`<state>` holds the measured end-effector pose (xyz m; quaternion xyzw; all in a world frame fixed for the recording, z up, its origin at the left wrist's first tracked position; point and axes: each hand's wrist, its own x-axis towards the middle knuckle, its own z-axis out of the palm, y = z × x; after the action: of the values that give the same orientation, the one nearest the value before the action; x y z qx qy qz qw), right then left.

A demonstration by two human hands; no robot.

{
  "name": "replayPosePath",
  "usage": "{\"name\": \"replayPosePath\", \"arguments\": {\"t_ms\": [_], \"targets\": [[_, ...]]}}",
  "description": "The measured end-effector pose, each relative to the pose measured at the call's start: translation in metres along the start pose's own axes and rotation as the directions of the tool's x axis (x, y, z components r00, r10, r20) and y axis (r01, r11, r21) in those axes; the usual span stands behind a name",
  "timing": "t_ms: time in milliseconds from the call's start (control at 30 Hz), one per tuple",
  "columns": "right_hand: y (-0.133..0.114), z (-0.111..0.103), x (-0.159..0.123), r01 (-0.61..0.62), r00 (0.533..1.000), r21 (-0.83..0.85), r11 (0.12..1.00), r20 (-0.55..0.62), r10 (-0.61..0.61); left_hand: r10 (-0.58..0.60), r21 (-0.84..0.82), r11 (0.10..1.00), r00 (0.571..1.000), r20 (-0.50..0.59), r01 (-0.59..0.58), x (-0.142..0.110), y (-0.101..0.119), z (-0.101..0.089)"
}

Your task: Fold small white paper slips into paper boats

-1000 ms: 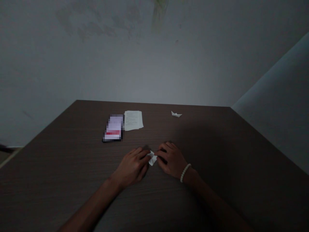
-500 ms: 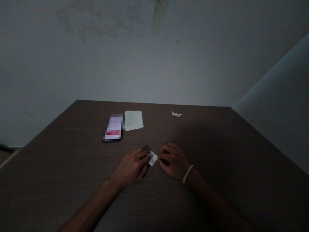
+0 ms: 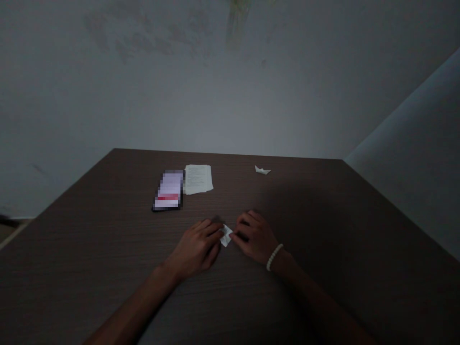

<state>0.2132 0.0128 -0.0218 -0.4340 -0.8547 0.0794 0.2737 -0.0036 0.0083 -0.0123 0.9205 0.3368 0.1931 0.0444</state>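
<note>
A small folded piece of white paper (image 3: 226, 236) lies on the dark wooden table (image 3: 223, 306) between my two hands. My left hand (image 3: 198, 247) presses its fingertips on the paper's left side, covering part of it. From the right, my right hand (image 3: 256, 237) pinches the paper's right corner between thumb and forefinger, the other fingers curled. A beaded bracelet (image 3: 274, 257) circles the right wrist. Farther back on the table stands a small folded paper boat (image 3: 262, 170).
Left of centre, a phone (image 3: 168, 190) with a blurred lit screen lies beside a stack of printed paper sheets (image 3: 199, 179). A stained wall (image 3: 215, 96) rises behind the table's far edge. My right arm's side of the table is in shadow.
My right hand slid slightly right along the paper's corner, then came back left toward the paper. The left hand stays almost still on it.
</note>
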Motion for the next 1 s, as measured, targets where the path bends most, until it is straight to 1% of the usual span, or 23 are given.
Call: {"name": "replayPosePath", "arguments": {"t_ms": [233,367,533,700,833,900,1000], "targets": [[-0.008,-0.004,0.006,-0.021,0.992,-0.023,1.000,0.125,0.024,0.009,-0.022,1.000,1.000,0.000,-0.009,0.001,0.000,-0.001],[-0.011,-0.008,0.007,-0.038,0.985,-0.038,0.999,0.164,0.044,0.003,-0.014,1.000,1.000,0.018,-0.003,0.001,0.000,-0.001],[-0.013,-0.010,0.007,-0.052,0.983,-0.045,0.998,0.171,0.059,-0.010,-0.022,1.000,0.999,0.044,0.011,0.000,0.000,-0.003],[-0.012,-0.010,0.007,-0.047,0.986,-0.044,0.998,0.160,0.053,0.009,-0.009,1.000,1.000,-0.007,-0.009,-0.002,-0.002,-0.002],[-0.011,-0.010,0.007,-0.045,0.987,-0.043,0.998,0.155,0.051,0.045,0.008,0.999,0.997,-0.057,-0.045,-0.003,-0.004,-0.001],[-0.010,-0.009,0.007,-0.041,0.987,-0.041,0.998,0.156,0.047,0.054,0.020,0.998,0.996,-0.065,-0.053,-0.004,-0.004,-0.002],[-0.010,-0.009,0.007,-0.043,0.987,-0.040,0.998,0.152,0.049,0.058,0.026,0.998,0.997,-0.047,-0.057,-0.004,-0.004,-0.004]]}}
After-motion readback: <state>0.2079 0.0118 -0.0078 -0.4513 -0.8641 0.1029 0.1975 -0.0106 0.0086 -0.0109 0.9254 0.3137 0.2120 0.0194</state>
